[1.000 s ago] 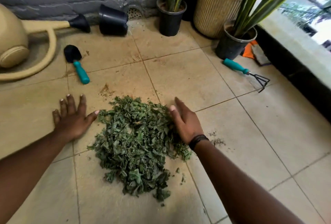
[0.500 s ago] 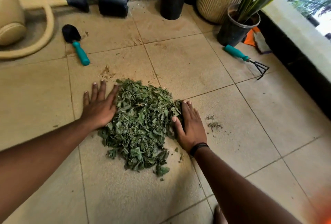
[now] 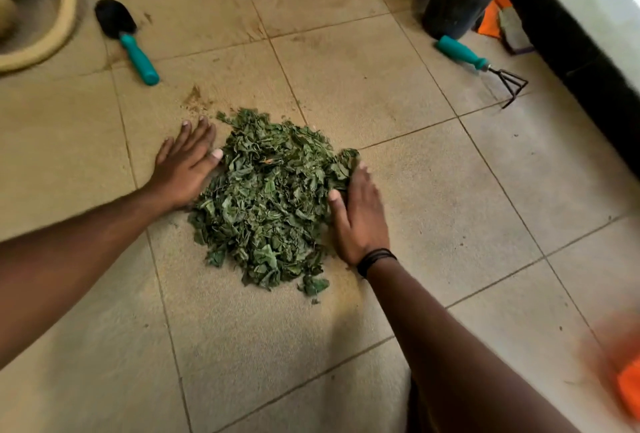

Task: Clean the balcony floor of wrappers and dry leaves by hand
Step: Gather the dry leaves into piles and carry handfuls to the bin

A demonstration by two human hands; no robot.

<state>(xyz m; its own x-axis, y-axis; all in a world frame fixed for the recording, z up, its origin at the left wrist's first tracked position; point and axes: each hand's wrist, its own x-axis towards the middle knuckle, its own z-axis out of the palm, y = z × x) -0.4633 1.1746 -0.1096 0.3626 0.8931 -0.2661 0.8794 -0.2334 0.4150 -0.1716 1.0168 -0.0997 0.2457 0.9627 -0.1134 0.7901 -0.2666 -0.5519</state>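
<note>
A pile of dry green leaves (image 3: 273,197) lies heaped on the beige tiled balcony floor (image 3: 433,210). My left hand (image 3: 183,165) lies flat on the tiles, fingers spread, its thumb against the pile's left edge. My right hand (image 3: 360,217) lies palm down against the pile's right edge, thumb touching the leaves. A black band circles that wrist. Neither hand holds anything. I see no wrapper near the pile.
A teal-handled trowel (image 3: 130,44) lies at the upper left beside a beige watering can (image 3: 52,16). A teal-handled hand rake (image 3: 481,65) lies at the upper right by a black plant pot (image 3: 460,6). More pots line the far wall. An orange blur (image 3: 627,384) fills the lower right corner.
Both hands have closed in on the leaves from either side, pushing the spread-out leaves into a tighter, rounder heap. The view has tilted further down.
</note>
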